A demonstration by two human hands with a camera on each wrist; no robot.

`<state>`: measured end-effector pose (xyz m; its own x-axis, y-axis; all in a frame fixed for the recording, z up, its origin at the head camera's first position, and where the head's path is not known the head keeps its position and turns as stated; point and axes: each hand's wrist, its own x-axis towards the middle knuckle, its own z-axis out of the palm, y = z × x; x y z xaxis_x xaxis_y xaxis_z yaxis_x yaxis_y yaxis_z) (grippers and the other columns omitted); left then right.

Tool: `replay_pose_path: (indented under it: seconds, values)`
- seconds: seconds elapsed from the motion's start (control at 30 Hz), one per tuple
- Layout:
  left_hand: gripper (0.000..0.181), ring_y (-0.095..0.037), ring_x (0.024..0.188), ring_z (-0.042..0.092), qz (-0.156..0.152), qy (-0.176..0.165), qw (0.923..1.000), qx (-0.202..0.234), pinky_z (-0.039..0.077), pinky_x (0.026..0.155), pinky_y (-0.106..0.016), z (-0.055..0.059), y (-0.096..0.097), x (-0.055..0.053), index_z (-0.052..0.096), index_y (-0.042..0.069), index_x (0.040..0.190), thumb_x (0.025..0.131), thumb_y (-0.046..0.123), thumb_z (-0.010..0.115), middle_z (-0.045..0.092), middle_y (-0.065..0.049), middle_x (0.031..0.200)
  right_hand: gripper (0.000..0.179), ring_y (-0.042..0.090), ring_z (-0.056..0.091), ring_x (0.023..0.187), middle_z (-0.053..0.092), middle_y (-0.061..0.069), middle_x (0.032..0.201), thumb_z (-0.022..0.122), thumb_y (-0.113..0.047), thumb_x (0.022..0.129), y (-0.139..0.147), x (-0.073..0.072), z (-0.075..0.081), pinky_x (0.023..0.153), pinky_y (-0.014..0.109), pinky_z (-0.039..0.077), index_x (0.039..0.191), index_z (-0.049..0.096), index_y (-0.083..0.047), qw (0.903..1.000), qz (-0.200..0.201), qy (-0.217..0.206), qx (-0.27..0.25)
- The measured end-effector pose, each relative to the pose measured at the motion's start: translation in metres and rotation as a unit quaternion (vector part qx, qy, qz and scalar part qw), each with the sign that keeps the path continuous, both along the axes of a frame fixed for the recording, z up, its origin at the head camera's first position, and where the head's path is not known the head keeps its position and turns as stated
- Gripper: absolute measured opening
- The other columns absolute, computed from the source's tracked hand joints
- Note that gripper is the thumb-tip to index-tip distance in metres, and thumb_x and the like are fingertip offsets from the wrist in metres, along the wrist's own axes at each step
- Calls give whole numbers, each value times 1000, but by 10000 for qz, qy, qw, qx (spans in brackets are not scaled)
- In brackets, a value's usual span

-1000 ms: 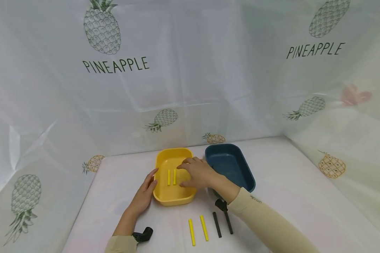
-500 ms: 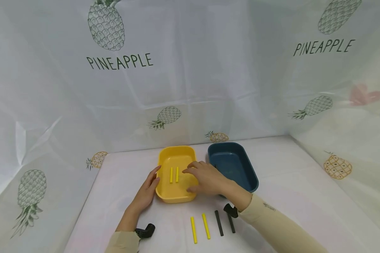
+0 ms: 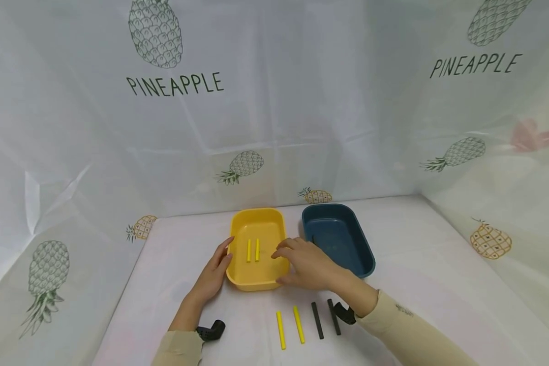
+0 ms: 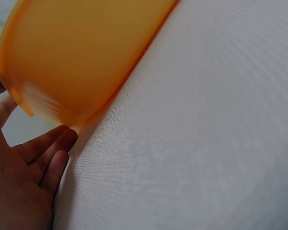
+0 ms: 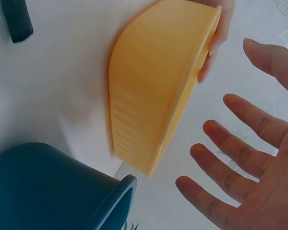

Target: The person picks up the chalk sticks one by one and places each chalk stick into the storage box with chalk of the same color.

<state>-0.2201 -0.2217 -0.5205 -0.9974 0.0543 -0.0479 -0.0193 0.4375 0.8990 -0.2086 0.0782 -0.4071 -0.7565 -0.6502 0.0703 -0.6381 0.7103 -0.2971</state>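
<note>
My left hand (image 3: 212,277) holds the left side of a yellow tray (image 3: 256,284). Some of its fingers reach over the rim, and others lie against the outer wall in the left wrist view. Two short yellow sticks (image 3: 257,250) lie side by side in that tray. Over the tray's right edge hovers my right hand (image 3: 308,267), its fingers spread and nothing in them; the right wrist view shows the bare palm (image 5: 278,187). A dark blue tray (image 3: 338,239) stands just behind that hand, which partly hides it. A dark stick end (image 3: 313,239) shows inside it.
In front of the trays lie two yellow sticks (image 3: 281,330) and two black sticks (image 3: 317,320) in a row. A white sheet printed with pineapples (image 3: 247,162) closes off the back and sides of the white table (image 3: 187,229).
My right hand has drawn back slightly to the right, away from the two sticks in the yellow tray. The left hand keeps its place on the tray, and the view has shifted slightly.
</note>
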Motion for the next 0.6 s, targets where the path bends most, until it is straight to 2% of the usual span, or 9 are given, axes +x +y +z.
replay_pose_path:
  seconds: [0.23, 0.4, 0.6]
  values:
    - [47, -37, 160, 23, -57, 44, 10000, 20, 16, 127, -65, 0, 1, -2, 31, 53, 156, 112, 44, 42, 28, -6, 172, 48, 19, 58, 121, 62, -2, 137, 81, -46, 87, 6, 9, -2, 103, 43, 54, 128, 69, -24, 10000, -58, -68, -8]
    - [46, -36, 159, 23, -33, 34, 10000, 7, 16, 127, -65, 1, 2, -1, 32, 55, 155, 112, 43, 42, 28, -7, 171, 47, 17, 60, 117, 64, -4, 132, 79, -48, 88, 11, 15, -7, 99, 41, 55, 127, 71, -23, 10000, 25, -16, -29]
    - [48, -38, 159, 23, -34, 32, 10000, -35, 16, 126, -65, -1, 0, -1, 30, 51, 158, 112, 42, 41, 27, -8, 172, 46, 14, 60, 113, 65, -6, 127, 79, -49, 89, 14, 22, -8, 97, 39, 57, 125, 71, -23, 9999, 86, -97, -87]
